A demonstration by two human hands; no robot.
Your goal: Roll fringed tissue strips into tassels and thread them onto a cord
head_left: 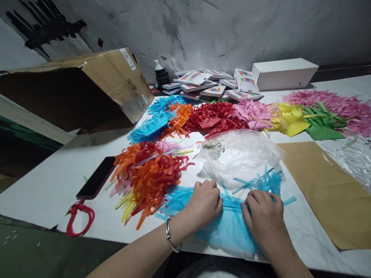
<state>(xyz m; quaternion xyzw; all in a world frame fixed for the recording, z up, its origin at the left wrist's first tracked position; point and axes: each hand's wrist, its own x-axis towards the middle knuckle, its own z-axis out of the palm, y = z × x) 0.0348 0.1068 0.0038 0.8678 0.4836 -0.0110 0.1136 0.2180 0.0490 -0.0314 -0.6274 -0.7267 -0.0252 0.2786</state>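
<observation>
A sheet of blue tissue paper (227,231) with fringed ends lies at the table's front edge. My left hand (206,199) is closed on a folded strip across its middle. On the same strip, farther right, my right hand (262,210) pinches the paper between thumb and fingers. Between the hands the strip runs fairly straight. Blue fringe spreads out behind my right hand and to the left of my left hand. Close by on the left sits a heap of orange and red tissue tassels (156,173), with some pink and yellow strips in it.
Behind my hands lies a clear plastic bag (246,150). A brown paper sheet (327,185) is at right, a phone (96,177) with a red strap at left. Farther back are red tassels (214,116), boxed packs (197,79), a white box (285,73) and an open cardboard carton (116,77).
</observation>
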